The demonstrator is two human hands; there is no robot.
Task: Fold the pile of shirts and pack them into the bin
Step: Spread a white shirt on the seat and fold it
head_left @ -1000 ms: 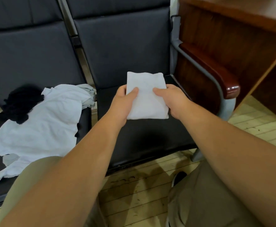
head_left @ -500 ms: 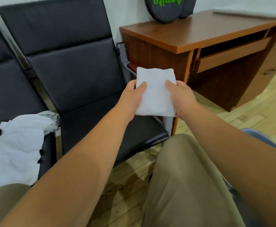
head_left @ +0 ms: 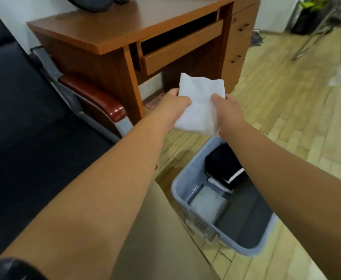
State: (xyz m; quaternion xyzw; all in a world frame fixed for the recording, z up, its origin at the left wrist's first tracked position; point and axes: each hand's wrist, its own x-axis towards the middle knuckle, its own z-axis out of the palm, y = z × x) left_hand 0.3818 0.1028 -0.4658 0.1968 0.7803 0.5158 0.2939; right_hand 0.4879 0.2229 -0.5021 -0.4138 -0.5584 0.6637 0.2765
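Folded white shirt (head_left: 201, 106) is in the air, pinched at its two side edges: left hand (head_left: 175, 103) grips the left edge, right hand (head_left: 228, 110) grips the right, thumbs on top and the other fingers hidden under the cloth. Key relation: the bin (head_left: 177, 190) is on the floor (head_left: 286, 118) below the shirt and nearer the person, so the shirt needs to go down and back toward the body. Shirt's long axis runs away from the person, roughly in line with the bin's. Right arm is nearer, its forearm crossing over the bin. Already inside: black folded garment (head_left: 224, 164) at the far end, grey folded one (head_left: 208, 205) beside it, nearer. Bin's far rim and right wall are hidden by shirt and forearm. Unfolded pile is out of view.
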